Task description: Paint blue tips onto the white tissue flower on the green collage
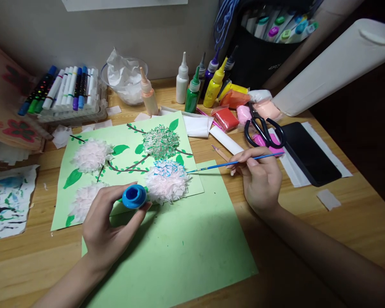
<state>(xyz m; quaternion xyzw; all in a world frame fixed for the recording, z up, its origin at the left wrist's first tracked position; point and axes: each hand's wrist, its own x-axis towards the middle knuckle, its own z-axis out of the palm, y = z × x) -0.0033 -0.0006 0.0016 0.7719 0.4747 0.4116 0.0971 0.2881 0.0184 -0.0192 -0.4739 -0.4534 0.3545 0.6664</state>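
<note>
My left hand (111, 226) grips an open blue paint bottle (134, 196) over the lower part of a light green sheet (122, 134). Between the fingers of my right hand (259, 179) is a thin blue paintbrush (218, 165), its tip at the right side of a fluffy paper flower (167, 184) whose upper part has blue edges. Above it on the sheet is a flower with green edges (161, 142). Two pale flowers (93, 156) sit at the left, the lower one partly behind my left hand. Painted stems and green leaves surround them.
Another green sheet (186, 256) lies beneath. Paint bottles (192, 92), clay packets (226, 119), black scissors (265, 132) and a phone (311, 152) are behind and right. At left are markers (67, 87), a bowl of tissue (125, 81) and a paint-stained paper (11, 205).
</note>
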